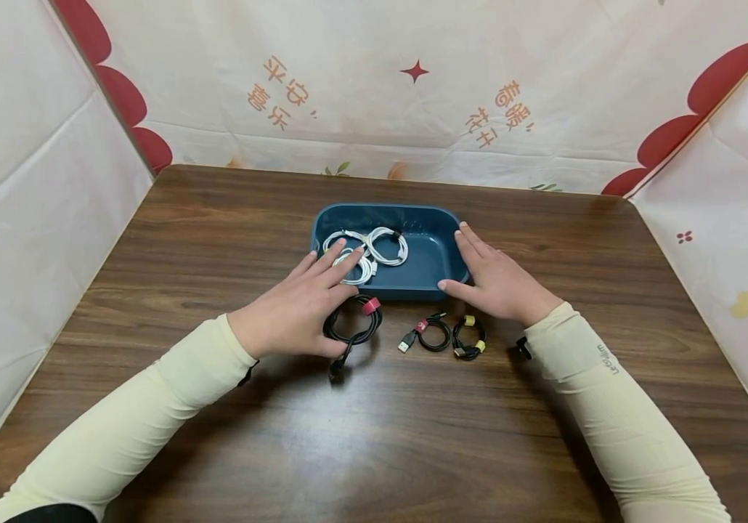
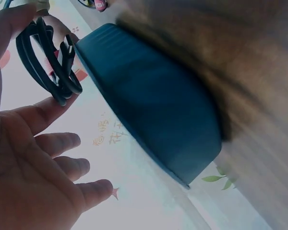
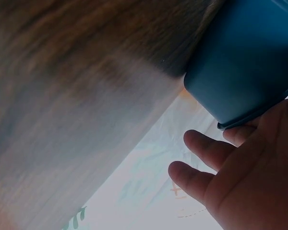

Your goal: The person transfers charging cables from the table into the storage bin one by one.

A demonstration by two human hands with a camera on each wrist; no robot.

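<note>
A brown wood-grained tabletop [image 1: 465, 428] is enclosed at its far, left and right edges by pale printed cloth [image 1: 361, 43], bordered with red scallops at the two far corners. Nearer the far edge than the middle of the tabletop, a blue bin [image 1: 407, 295] is set with its long sides roughly along that edge; coiled white cables [image 1: 369, 243] are gathered in its left half. The large black cable coil [image 1: 367, 335], bound with a red tie, is pinched between the thumb and index finger of the left hand [image 1: 298, 312], the other fingers being spread; it is held raised before the bin's near left corner. The right hand [image 1: 494, 283] is extended, nothing grasped, its fingers laid against the bin's right rim. Before the bin's near side, a red-tied small coil [image 1: 436, 345] and a yellow-tied small coil [image 1: 468, 340] are seen side by side on the tabletop.
</note>
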